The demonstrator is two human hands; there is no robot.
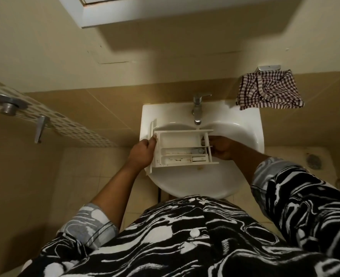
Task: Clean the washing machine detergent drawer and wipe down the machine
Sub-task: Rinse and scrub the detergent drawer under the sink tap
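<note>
Two hands, left [143, 152], right [222, 147], gripping boxy white plastic drawer [182, 148], glossy ceramic sink [235, 120]

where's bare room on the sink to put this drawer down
Bare: the sink rim left of the tap, its front lip, and the basin beyond the right hand. Crowded: mid-basin, where it and the left hand grip the drawer.

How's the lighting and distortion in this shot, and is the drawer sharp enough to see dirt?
Head view: dim, warm light, the wall cabinet throwing a broad shadow beneath it. Head view: wide-angle bending bows the mosaic tile strip at left. Head view: the detergent drawer over the sink is sharp enough to show brown residue.
</note>
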